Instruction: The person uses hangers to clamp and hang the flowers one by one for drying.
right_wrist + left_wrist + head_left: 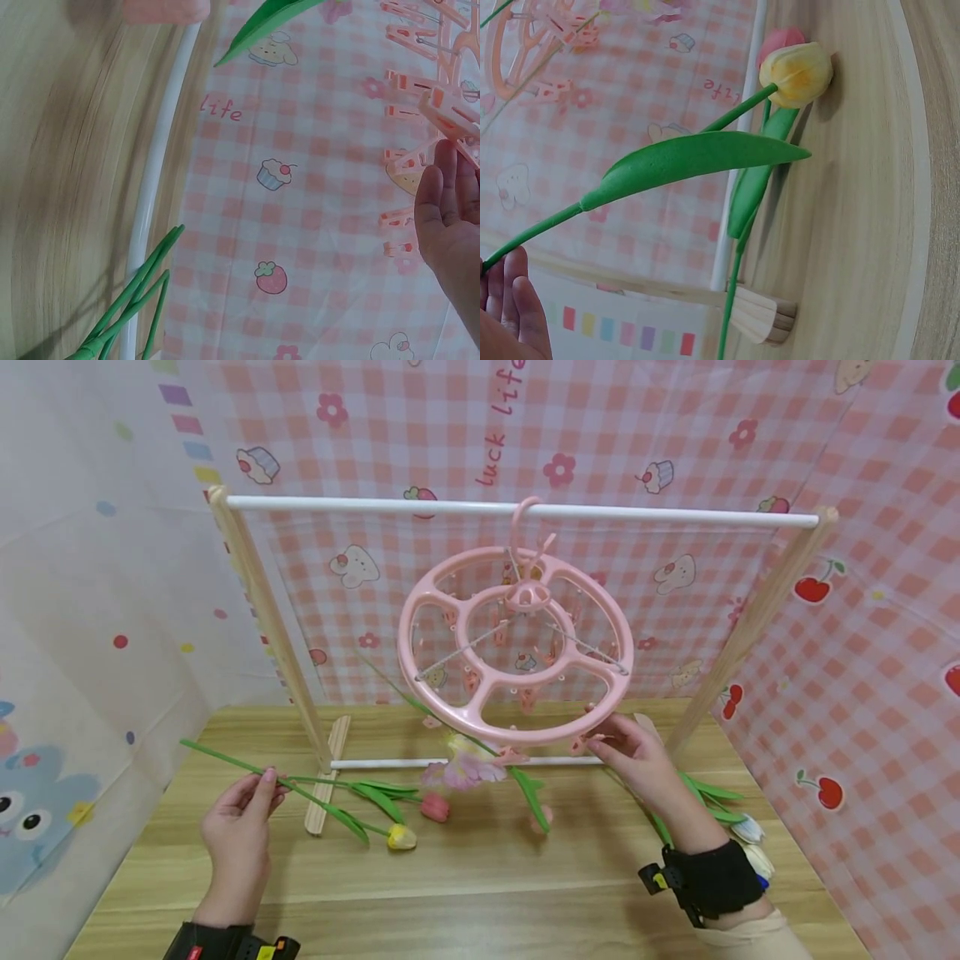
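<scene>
My left hand (243, 822) pinches the green stem of an artificial yellow tulip (401, 837) between thumb and fingers. The bloom points away to the right, low over the table; a long leaf (697, 161) spreads in the left wrist view. A pink round drying hanger (420, 693) hangs by its hook from a white rail, with small clothespins around it. At the hanger's near right edge, my right hand (637, 760) pinches a pink clothespin (450, 116) at its fingertips. A pink-purple flower (472, 771) and a green-leaved stem (531, 789) hang at the hanger's front.
A wooden stand (277, 627) with a white top rail (360, 506) and a lower white bar (390, 764) surrounds the hanger. On the table (480, 910) lies a pink tulip (435, 807) beside the yellow one. White tulips (750, 829) lie by my right forearm.
</scene>
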Motion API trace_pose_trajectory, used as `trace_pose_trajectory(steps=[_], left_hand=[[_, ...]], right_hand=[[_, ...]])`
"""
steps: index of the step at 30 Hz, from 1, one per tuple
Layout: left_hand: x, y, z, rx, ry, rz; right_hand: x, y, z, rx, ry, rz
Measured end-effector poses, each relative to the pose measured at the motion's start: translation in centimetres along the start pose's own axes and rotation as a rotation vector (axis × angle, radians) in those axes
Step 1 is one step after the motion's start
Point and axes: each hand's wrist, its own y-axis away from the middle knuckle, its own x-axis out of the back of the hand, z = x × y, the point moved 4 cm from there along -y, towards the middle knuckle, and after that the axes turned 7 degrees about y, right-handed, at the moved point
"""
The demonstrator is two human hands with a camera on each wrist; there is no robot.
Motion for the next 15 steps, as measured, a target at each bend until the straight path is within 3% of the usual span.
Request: trace_pose_trajectory(steps=[8, 15], left_hand=[[-1.0, 0.9, 1.1, -0.099, 0.036, -0.065], [-2.1, 1.8, 2.1, -0.164, 0.009, -0.114]], right_hand=[[0.0, 0.2, 0.0, 0.001, -0.018, -0.001], [-0.4, 0.8, -0.3, -0.004, -0.011, 0.066]])
